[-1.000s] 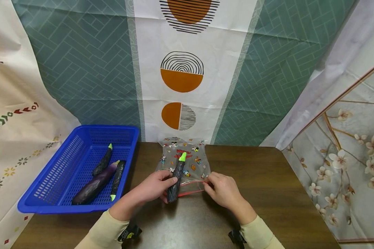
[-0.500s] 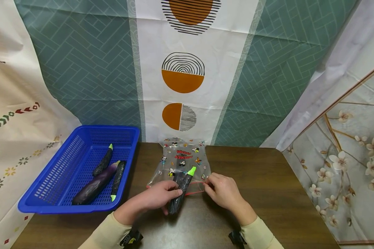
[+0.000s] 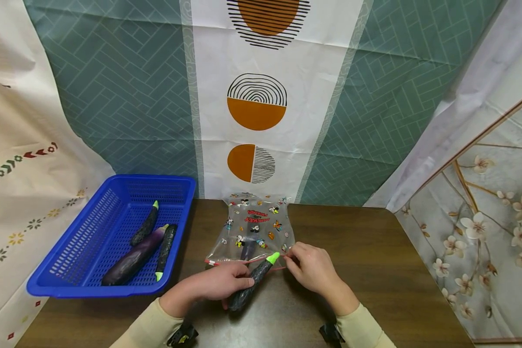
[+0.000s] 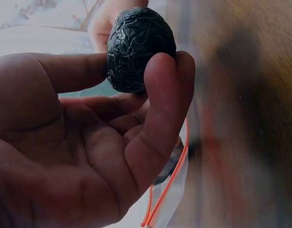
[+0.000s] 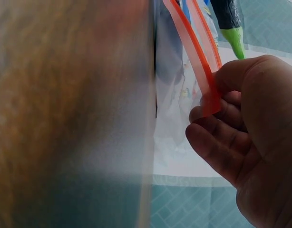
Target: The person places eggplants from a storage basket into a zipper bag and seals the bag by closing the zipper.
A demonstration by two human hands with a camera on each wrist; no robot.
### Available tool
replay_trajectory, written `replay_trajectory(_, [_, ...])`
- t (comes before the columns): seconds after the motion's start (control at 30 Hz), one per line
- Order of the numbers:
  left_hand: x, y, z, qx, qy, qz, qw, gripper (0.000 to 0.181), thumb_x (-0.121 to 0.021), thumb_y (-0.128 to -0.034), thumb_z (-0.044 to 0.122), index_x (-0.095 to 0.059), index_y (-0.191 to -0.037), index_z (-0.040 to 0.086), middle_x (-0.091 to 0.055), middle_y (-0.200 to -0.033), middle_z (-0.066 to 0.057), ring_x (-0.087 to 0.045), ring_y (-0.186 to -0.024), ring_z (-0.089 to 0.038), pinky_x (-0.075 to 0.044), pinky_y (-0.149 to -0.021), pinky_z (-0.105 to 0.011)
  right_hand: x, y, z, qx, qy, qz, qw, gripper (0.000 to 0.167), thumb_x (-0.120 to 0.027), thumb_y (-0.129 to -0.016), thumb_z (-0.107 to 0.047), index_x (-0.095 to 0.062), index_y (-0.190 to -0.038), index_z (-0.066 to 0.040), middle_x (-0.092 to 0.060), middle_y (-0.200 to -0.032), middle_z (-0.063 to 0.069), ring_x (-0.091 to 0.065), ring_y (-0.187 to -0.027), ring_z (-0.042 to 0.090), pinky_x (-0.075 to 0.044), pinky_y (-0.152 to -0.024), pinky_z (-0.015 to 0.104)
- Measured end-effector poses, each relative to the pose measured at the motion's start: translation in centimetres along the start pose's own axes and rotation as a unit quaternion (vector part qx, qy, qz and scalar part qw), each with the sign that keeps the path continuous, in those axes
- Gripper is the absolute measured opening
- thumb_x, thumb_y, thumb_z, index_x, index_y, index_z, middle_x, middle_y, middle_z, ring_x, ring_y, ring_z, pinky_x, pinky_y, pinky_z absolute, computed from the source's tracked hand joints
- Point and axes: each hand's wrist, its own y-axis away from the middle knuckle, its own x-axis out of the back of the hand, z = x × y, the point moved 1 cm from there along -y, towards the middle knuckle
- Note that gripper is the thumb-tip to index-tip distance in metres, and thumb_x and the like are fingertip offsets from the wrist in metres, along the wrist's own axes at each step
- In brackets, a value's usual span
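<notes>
My left hand (image 3: 224,282) grips a long, dark, wrinkled vegetable (image 3: 249,291), like a slim eggplant, by its near half. Its bright green tip points away to the right, at the mouth of a clear zip bag (image 3: 237,227) with cartoon prints and red zip strips. In the left wrist view the vegetable's blunt end (image 4: 136,47) sits between thumb and fingers. My right hand (image 3: 311,267) pinches the bag's right corner, where the red strip (image 5: 205,90) shows in the right wrist view. A dark purple shape (image 3: 249,250) shows through the bag; what it is cannot be made out.
At the left stands a blue plastic basket (image 3: 69,291) holding a purple eggplant (image 3: 132,258) and two dark wrinkled vegetables with green tips. Everything rests on a brown wooden table (image 3: 361,241). Patterned cloths (image 3: 139,96) hang behind and at the sides.
My left hand has drawn the vegetable back toward me, from above the bag to its mouth, and its tip has swung right. The right hand stays at the bag's corner.
</notes>
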Motion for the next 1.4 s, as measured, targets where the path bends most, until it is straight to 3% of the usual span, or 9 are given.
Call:
replay_trajectory(0.13, [0.0,0.1,0.0,0.001,-0.002,-0.010,1.0000,0.015,-0.066,-0.1108,0.020,-0.072,-0.108,0.007,-0.062,-0.098,-0.003,-0.060,-0.055,-0.016,-0.058,-0.045,-0.040,0.0,0.0,0.0,0.004,-0.002,0.004,1.0000,0.020,-0.091,-0.089,-0.016,-0.071,-0.087,-0.019,-0.066,-0.080,-0.008,-0.056,-0.063,0.008,-0.046,-0.053,0.028])
replay_trajectory(0.27, [0.1,0.2,0.0,0.013,-0.002,-0.012,0.9998,0.031,-0.067,-0.1101,0.020,-0.071,-0.132,-0.001,-0.066,-0.092,-0.002,-0.059,-0.053,-0.015,-0.056,-0.044,-0.039,0.0,-0.1,0.0,0.004,0.002,0.003,1.0000,0.021,-0.091,-0.089,-0.016,-0.070,-0.087,-0.019,-0.065,-0.080,-0.009,-0.055,-0.063,0.007,-0.046,-0.053,0.028])
replay_trajectory(0.5, [0.2,0.2,-0.1,0.045,-0.042,-0.010,0.9981,0.019,-0.067,-0.1107,0.024,-0.071,-0.114,0.005,-0.066,-0.087,-0.004,-0.053,-0.046,-0.015,-0.057,-0.047,-0.048,0.0,-0.1,0.0,-0.001,0.002,0.002,1.0000,0.023,-0.091,-0.090,-0.016,-0.068,-0.086,-0.020,-0.062,-0.078,-0.010,-0.051,-0.062,0.006,-0.043,-0.052,0.026])
replay_trajectory(0.7, [0.2,0.0,-0.6,0.059,-0.052,0.013,0.9968,0.038,-0.069,-0.1094,0.025,-0.070,-0.136,-0.003,-0.074,-0.114,-0.012,-0.055,-0.045,-0.017,-0.055,-0.042,-0.043,0.0,-0.2,0.0,0.006,0.002,0.008,0.9999,0.023,-0.090,-0.090,-0.016,-0.068,-0.085,-0.020,-0.062,-0.078,-0.010,-0.053,-0.061,0.007,-0.043,-0.052,0.027])
replay_trajectory(0.77, [0.2,-0.1,-0.9,0.064,-0.055,0.017,0.9963,0.042,-0.069,-0.1095,0.026,-0.069,-0.139,-0.003,-0.074,-0.115,-0.010,-0.056,-0.045,-0.017,-0.055,-0.040,-0.040,0.0,-0.2,0.0,0.006,0.004,0.007,1.0000,0.023,-0.090,-0.090,-0.016,-0.068,-0.086,-0.020,-0.062,-0.078,-0.010,-0.053,-0.062,0.007,-0.043,-0.052,0.027])
replay_trajectory(0.93, [0.2,-0.8,-2.2,0.074,-0.083,0.012,0.9937,0.028,-0.064,-0.1129,0.033,-0.069,-0.112,0.006,-0.065,-0.086,-0.005,-0.059,-0.042,-0.016,-0.055,-0.040,-0.034,0.1,-0.1,-0.1,-0.003,0.002,-0.003,1.0000,0.022,-0.090,-0.090,-0.017,-0.069,-0.086,-0.020,-0.063,-0.079,-0.010,-0.052,-0.062,0.006,-0.043,-0.052,0.026])
replay_trajectory(1.2, [0.3,-0.2,-0.7,0.093,-0.064,0.022,0.9933,0.022,-0.065,-0.1118,0.026,-0.067,-0.102,0.007,-0.063,-0.086,-0.010,-0.061,-0.040,-0.019,-0.057,-0.041,-0.041,0.1,-0.1,-0.2,-0.007,-0.001,-0.007,0.9999,0.023,-0.091,-0.090,-0.017,-0.069,-0.086,-0.019,-0.062,-0.078,-0.010,-0.050,-0.062,0.006,-0.041,-0.052,0.024])
replay_trajectory(1.4, [0.3,-0.1,-0.6,0.098,-0.076,0.028,0.9918,0.027,-0.064,-0.1124,0.027,-0.066,-0.093,0.009,-0.063,-0.079,-0.010,-0.060,-0.039,-0.016,-0.058,-0.042,-0.041,0.1,-0.1,-0.1,-0.006,-0.001,-0.008,0.9999,0.022,-0.091,-0.090,-0.017,-0.069,-0.086,-0.019,-0.062,-0.078,-0.010,-0.050,-0.062,0.006,-0.041,-0.052,0.024])
